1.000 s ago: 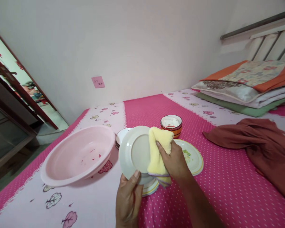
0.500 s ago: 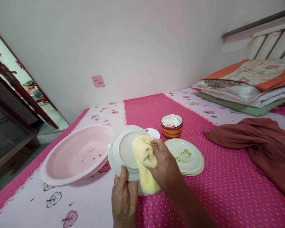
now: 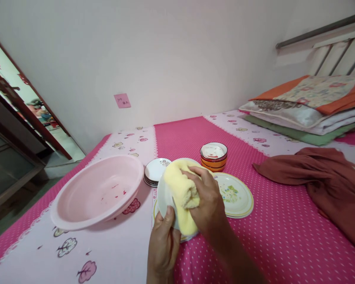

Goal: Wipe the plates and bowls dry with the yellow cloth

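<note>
My left hand (image 3: 163, 240) grips the lower rim of a pale plate (image 3: 163, 196), held tilted above the bed. My right hand (image 3: 208, 205) presses a yellow cloth (image 3: 182, 193) against the plate, fingers curled over the cloth, which covers most of the plate. Under them lies another plate with a yellow rim (image 3: 154, 209). To the right rests a flowered plate (image 3: 238, 197). A stack of small white plates (image 3: 155, 171) sits behind, and stacked orange bowls (image 3: 213, 156) stand further back.
A large pink basin (image 3: 97, 191) lies at the left on the pink bedsheet (image 3: 269, 236). A brown garment (image 3: 322, 181) is spread at the right, folded bedding (image 3: 307, 106) behind it. The bed's left edge drops to the floor by a doorway.
The plate has shifted right and turned more edge-on. My right hand has moved the yellow cloth up across the plate's face, covering more of it. The small plates behind are visible again.
</note>
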Action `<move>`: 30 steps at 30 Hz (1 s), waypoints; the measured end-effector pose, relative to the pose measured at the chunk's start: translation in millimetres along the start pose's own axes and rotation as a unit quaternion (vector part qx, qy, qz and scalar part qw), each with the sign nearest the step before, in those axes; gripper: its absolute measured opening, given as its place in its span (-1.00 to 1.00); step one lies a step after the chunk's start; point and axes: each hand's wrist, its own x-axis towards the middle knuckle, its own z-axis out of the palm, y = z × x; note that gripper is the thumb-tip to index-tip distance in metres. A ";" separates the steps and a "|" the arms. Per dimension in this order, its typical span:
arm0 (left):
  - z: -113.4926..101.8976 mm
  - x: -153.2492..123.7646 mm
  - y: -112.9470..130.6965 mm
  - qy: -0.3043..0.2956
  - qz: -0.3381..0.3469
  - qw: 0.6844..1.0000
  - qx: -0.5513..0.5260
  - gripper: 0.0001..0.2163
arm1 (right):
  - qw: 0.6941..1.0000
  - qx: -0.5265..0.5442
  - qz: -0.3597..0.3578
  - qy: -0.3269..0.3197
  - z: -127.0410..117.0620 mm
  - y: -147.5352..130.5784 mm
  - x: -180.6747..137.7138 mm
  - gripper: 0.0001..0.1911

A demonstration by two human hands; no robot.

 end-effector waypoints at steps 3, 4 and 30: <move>0.3 -0.5 -0.5 0.001 -0.024 1.000 -0.004 -0.42 | 0.999 -0.018 0.038 0.015 -1.8 11.2 0.8 -0.43; -0.1 -0.1 0.0 0.003 -0.023 1.000 -0.008 -0.43 | 0.999 -0.020 0.047 0.014 -2.4 14.2 0.9 -0.42; -25.4 3.4 28.6 0.068 0.129 0.989 0.022 -0.62 | 0.985 0.073 0.022 -0.153 8.8 -52.3 -15.2 -0.42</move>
